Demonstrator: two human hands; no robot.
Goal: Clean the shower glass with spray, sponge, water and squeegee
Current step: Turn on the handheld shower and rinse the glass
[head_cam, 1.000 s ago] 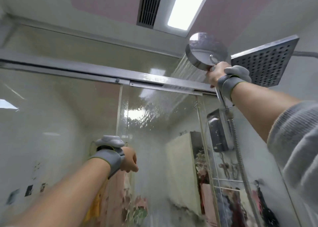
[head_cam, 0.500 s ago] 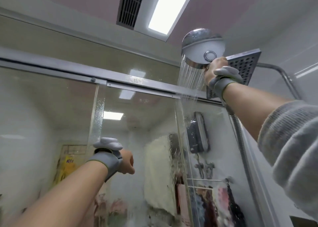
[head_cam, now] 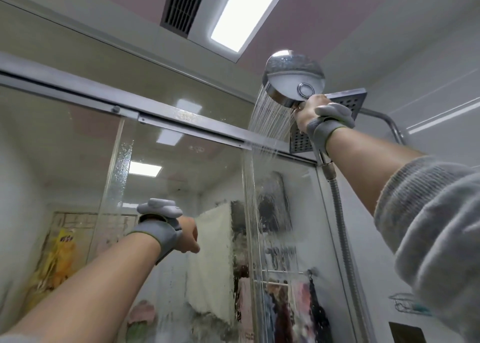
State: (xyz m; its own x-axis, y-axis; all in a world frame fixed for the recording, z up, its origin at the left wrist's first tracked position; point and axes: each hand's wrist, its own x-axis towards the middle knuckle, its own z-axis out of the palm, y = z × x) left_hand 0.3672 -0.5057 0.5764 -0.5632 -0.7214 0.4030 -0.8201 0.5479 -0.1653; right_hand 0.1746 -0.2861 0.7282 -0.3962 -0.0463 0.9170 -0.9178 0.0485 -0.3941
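Handset (head_cam: 293,78) wet, slippery, hose-tethered; right hand (head_cam: 310,114) clamped on handle below head. Left hand (head_cam: 188,234) fisted, apparently empty, near glass (head_cam: 181,186).

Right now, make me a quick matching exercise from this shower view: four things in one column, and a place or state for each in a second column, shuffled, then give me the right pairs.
Things
1. shower head
2. left hand
3. hose
4. ceiling light

Places or states
A. hangs down from the handle in the right hand
B. lit, beside the vent
C. closed in a fist, low, in front of the glass
D. raised high, spraying water on the glass

Pairs: 1-D, 2-C, 3-A, 4-B
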